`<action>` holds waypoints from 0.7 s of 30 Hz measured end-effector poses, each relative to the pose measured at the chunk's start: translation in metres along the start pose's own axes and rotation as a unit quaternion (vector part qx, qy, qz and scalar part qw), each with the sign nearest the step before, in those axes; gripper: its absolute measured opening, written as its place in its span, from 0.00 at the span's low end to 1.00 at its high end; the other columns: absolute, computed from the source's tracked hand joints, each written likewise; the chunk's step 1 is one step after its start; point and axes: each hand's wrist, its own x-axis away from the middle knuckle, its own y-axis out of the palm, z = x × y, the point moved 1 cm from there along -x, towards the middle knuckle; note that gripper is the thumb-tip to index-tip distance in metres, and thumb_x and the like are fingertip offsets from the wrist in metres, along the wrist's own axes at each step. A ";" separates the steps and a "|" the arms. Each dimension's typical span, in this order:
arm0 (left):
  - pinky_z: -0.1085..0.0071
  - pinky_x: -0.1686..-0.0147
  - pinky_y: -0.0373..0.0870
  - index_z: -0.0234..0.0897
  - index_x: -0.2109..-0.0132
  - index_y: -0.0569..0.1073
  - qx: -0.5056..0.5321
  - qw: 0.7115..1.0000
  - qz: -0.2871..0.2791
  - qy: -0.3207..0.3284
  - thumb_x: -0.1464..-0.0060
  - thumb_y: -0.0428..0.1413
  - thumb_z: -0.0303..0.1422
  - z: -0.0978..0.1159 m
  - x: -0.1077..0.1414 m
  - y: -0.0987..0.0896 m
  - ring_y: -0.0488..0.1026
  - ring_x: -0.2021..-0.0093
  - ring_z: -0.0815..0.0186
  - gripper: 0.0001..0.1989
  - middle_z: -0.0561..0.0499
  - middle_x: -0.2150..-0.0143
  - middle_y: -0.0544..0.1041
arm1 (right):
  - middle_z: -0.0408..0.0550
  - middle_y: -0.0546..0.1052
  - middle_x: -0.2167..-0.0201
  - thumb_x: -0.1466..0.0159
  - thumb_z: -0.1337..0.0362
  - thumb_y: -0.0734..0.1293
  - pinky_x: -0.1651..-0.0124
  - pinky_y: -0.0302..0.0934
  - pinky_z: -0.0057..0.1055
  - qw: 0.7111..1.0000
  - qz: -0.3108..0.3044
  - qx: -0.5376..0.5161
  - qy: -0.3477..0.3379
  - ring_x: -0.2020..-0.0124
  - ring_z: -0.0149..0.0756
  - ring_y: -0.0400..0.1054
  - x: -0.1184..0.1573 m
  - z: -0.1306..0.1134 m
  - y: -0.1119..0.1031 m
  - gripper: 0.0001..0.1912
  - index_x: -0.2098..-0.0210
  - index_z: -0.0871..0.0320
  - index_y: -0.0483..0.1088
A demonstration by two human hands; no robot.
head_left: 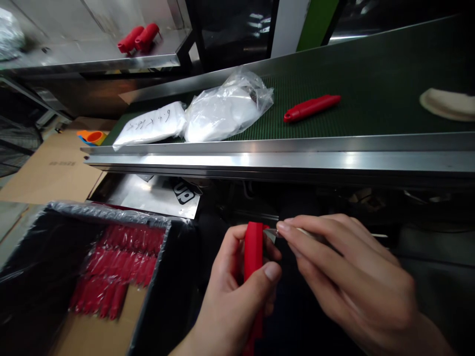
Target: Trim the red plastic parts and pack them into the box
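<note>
My left hand is closed round a long red plastic part, held upright in front of the conveyor. Pinched between the fingers of my right hand is a slim knife with a pointed metal blade. The blade's tip touches or nearly touches the right side of the red part near its upper end. Most of the knife's handle is hidden by my right fingers. Another red part lies on the green conveyor belt.
A metal conveyor rail runs across the view. Plastic bags and a beige piece lie on the belt. At lower left, a lined bin holds many red parts. Two red parts rest on a metal table.
</note>
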 end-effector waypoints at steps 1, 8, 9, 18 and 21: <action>0.80 0.79 0.63 0.41 0.54 0.66 0.002 1.000 -0.004 0.000 0.43 0.60 0.35 -0.001 -0.001 0.000 0.64 0.78 0.79 0.13 0.54 0.60 0.70 | 0.58 0.75 0.56 0.40 0.81 0.65 0.60 0.64 0.41 1.000 -0.001 -0.001 -0.002 0.57 0.42 0.68 0.000 0.000 0.000 0.21 0.48 0.65 0.72; 0.81 0.80 0.60 0.40 0.55 0.66 0.018 0.999 -0.037 -0.016 0.42 0.58 0.33 -0.002 0.004 -0.001 0.61 0.78 0.78 0.10 0.55 0.68 0.68 | 0.56 0.75 0.57 0.40 0.80 0.66 0.61 0.63 0.41 1.000 0.003 0.015 -0.005 0.59 0.42 0.68 0.004 0.009 0.000 0.23 0.46 0.63 0.72; 0.82 0.80 0.59 0.41 0.55 0.66 0.022 0.999 -0.046 -0.012 0.42 0.59 0.34 -0.002 0.006 -0.001 0.61 0.77 0.78 0.10 0.55 0.66 0.69 | 0.55 0.75 0.57 0.40 0.80 0.66 0.60 0.63 0.41 0.999 0.013 0.031 -0.001 0.59 0.41 0.69 0.005 0.013 -0.001 0.23 0.46 0.61 0.72; 0.82 0.81 0.60 0.41 0.55 0.65 0.045 0.997 -0.055 -0.014 0.42 0.58 0.36 0.001 0.002 -0.003 0.61 0.79 0.77 0.11 0.55 0.69 0.69 | 0.55 0.74 0.57 0.41 0.83 0.66 0.57 0.64 0.40 0.999 0.020 -0.024 0.037 0.57 0.40 0.68 0.006 0.002 -0.008 0.22 0.49 0.64 0.73; 0.84 0.83 0.59 0.40 0.55 0.66 0.079 0.991 -0.102 -0.034 0.42 0.58 0.38 0.003 0.001 -0.003 0.60 0.80 0.77 0.12 0.55 0.72 0.68 | 0.55 0.74 0.56 0.40 0.82 0.65 0.56 0.65 0.39 0.999 0.015 -0.034 0.031 0.56 0.39 0.68 0.003 -0.005 -0.007 0.20 0.50 0.64 0.74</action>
